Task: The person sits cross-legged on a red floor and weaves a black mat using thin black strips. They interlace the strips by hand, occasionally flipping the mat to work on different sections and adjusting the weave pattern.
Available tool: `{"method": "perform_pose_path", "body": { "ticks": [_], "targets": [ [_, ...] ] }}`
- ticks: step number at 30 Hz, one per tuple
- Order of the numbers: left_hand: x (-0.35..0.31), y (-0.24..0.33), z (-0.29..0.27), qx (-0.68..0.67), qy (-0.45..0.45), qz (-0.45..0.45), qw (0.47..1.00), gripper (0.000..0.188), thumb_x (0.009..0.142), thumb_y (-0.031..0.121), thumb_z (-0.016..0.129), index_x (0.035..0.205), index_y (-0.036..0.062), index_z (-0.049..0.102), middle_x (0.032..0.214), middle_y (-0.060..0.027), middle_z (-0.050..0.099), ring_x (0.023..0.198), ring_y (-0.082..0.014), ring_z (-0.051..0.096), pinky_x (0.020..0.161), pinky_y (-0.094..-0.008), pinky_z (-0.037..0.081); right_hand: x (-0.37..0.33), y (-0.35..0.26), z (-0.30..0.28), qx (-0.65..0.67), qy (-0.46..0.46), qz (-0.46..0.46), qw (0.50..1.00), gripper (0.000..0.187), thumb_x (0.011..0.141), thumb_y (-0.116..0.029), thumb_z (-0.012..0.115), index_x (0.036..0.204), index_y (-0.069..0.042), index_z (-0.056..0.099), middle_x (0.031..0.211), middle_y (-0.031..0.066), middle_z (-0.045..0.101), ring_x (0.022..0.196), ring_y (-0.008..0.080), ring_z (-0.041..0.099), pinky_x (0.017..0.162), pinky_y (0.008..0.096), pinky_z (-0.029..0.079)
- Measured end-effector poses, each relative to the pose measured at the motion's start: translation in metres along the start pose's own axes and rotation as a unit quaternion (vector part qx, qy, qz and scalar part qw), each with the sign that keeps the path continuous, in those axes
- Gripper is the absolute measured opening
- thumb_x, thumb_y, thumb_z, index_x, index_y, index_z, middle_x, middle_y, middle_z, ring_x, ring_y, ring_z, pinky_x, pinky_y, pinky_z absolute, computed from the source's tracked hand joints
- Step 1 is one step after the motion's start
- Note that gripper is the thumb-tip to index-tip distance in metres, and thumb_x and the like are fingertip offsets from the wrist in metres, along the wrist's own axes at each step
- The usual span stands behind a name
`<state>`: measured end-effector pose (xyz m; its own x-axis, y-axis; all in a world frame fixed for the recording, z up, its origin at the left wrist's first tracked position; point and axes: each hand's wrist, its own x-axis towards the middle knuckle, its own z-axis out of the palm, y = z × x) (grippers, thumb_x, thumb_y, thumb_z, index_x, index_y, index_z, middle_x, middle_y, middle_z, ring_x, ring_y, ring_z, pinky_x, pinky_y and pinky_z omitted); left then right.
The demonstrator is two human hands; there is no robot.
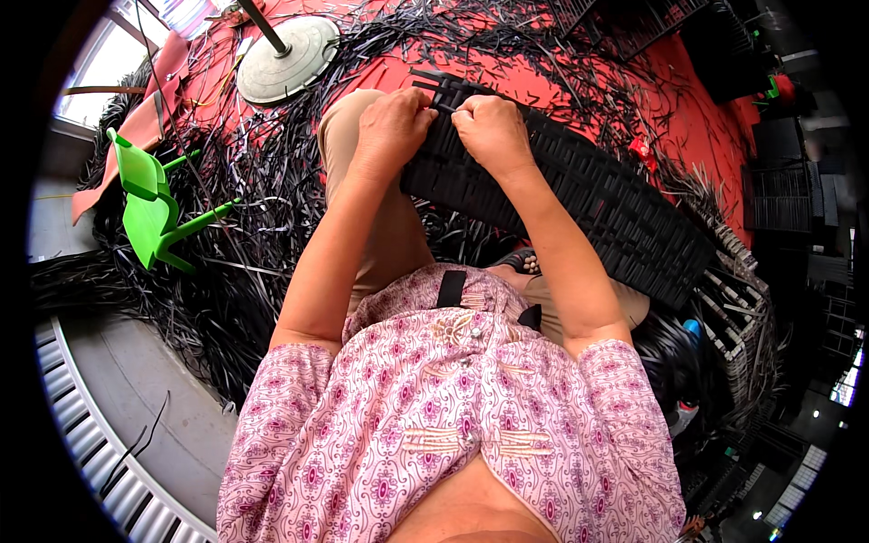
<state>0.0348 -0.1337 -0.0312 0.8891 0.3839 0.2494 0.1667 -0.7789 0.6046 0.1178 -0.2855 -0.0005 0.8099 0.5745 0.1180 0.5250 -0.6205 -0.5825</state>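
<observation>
Seated on a red floor strewn with loose black strips, a person's left hand and right hand pinched shut on a strip at the upper edge of a black woven panel across the lap, seemingly mid-weave, the next tuck demanding a firm pull.

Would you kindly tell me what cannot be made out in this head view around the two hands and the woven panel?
- Fingertips of the left hand and right hand: curled under at the woven panel edge, so the exact grip is hidden.
- Which strip is pinched: too small and dark.
- Panel's near edge: hidden behind the right forearm.
- Panel's lower right end: lost in the dark rim.
- Fan base: its pole is cut off by the top edge.
</observation>
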Motion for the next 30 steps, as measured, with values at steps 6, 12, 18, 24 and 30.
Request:
{"method": "perform_pose_path", "body": {
  "ticks": [6, 12, 18, 24, 30],
  "targets": [
    [-0.001, 0.003, 0.0, 0.008, 0.009, 0.0, 1.0, 0.021, 0.087, 0.025, 0.071, 0.097, 0.007, 0.072, 0.09, -0.0139, 0.073, 0.09, -0.0347, 0.069, 0.081, -0.0461, 0.052, 0.004, -0.005, 0.003, -0.022, -0.027, 0.002, 0.999, 0.023, 0.087, -0.021, 0.06, 0.087, -0.003, 0.073, 0.091, 0.0244, 0.071, 0.089, 0.0431, 0.07, 0.084, 0.0516, 0.055],
    [0.006, -0.009, 0.009, 0.015, 0.029, 0.049, 0.998, 0.021, 0.09, 0.024, 0.067, 0.101, 0.0075, 0.073, 0.09, -0.0139, 0.074, 0.09, -0.0323, 0.071, 0.081, -0.0442, 0.053, 0.01, -0.014, 0.012, -0.085, -0.027, -0.018, 0.996, 0.023, 0.087, -0.023, 0.065, 0.087, -0.002, 0.074, 0.089, 0.0248, 0.072, 0.088, 0.0426, 0.071, 0.083, 0.0513, 0.056],
    [0.016, 0.008, -0.027, -0.011, -0.09, -0.006, 0.996, 0.021, 0.09, 0.023, 0.066, 0.098, 0.0047, 0.073, 0.085, -0.0146, 0.073, 0.081, -0.0324, 0.071, 0.074, -0.0405, 0.054, 0.001, -0.022, 0.011, -0.083, -0.025, -0.007, 0.996, 0.029, 0.089, -0.032, 0.067, 0.091, -0.004, 0.073, 0.088, 0.0232, 0.071, 0.09, 0.0419, 0.07, 0.082, 0.0517, 0.054],
    [0.027, -0.028, -0.029, 0.072, -0.036, 0.058, 0.995, 0.019, 0.088, 0.02, 0.059, 0.09, 0.0036, 0.068, 0.09, -0.0175, 0.071, 0.092, -0.0374, 0.068, 0.083, -0.0468, 0.052, -0.036, -0.004, -0.018, 0.116, 0.156, -0.079, 0.978, 0.037, 0.088, -0.032, 0.075, 0.111, -0.004, 0.068, 0.104, 0.0147, 0.067, 0.089, 0.0317, 0.068, 0.079, 0.043, 0.055],
    [0.049, -0.069, -0.06, 0.21, -0.019, -0.007, 0.977, 0.025, 0.088, 0.026, 0.056, 0.092, 0.0048, 0.068, 0.094, -0.0184, 0.071, 0.094, -0.0379, 0.068, 0.083, -0.0491, 0.052, -0.033, 0.059, -0.043, -0.035, 0.264, -0.065, 0.962, 0.031, 0.092, -0.03, 0.071, 0.11, -0.005, 0.069, 0.105, 0.0129, 0.069, 0.1, 0.0323, 0.065, 0.09, 0.0434, 0.049]
  ]
}}
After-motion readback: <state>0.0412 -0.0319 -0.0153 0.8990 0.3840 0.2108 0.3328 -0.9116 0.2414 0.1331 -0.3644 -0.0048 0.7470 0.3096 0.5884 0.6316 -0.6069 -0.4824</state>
